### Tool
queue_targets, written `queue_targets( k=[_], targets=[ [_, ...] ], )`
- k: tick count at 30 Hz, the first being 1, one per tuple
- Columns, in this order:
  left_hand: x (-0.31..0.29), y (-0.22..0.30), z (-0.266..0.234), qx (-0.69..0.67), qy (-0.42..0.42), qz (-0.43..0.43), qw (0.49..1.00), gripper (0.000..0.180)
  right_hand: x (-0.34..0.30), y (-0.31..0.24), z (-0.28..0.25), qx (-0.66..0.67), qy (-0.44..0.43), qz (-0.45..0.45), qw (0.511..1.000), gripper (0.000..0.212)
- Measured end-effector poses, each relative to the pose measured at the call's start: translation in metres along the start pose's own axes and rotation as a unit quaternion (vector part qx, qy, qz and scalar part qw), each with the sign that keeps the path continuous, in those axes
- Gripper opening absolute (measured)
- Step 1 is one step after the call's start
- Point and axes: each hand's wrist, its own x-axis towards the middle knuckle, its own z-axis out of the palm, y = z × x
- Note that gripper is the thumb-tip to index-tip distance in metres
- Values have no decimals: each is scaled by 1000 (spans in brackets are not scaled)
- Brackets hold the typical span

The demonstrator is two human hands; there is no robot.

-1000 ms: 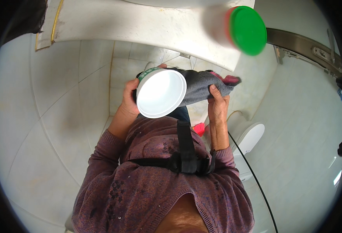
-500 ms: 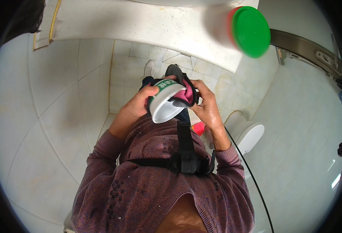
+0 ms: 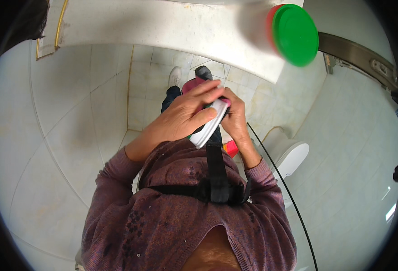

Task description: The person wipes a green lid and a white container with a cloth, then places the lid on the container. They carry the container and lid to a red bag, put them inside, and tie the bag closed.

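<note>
A white bowl [image 3: 209, 128] with a green band is tilted on edge in front of my body. Across it lies my left hand [image 3: 187, 113], its fingers stretched out and its thumb over the white rim. My right hand [image 3: 233, 113] is closed at the bowl's right side, with a soft pink, grey and black fabric piece [image 3: 191, 85] in its grip. Part of that piece shows beyond my left fingers; its exact kind is unclear. My hands hide most of the bowl's green band and the middle of the fabric.
A pale counter [image 3: 162, 27] runs along the far side. A red tub with a green lid [image 3: 296, 35] stands at its right end. A white toilet [image 3: 293, 158] is at the right, near a black cable [image 3: 293, 203]. Something red [image 3: 230, 148] lies below my right wrist.
My left hand has gone from gripping the bowl's rim to lying stretched across it. The bowl has turned edge-on, and the fabric piece has shifted behind my left fingers.
</note>
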Motion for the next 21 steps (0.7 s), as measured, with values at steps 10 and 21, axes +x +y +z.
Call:
queue_targets(
  k=[10,21],
  targets=[
    [17,11,26,-162,112,-72,978,38,0,2,-1,-30,96,21,995,15],
    [-11,6,14,-230,147,-38,961,42,5,-14,-1,71,104,12,992,14]
  ],
)
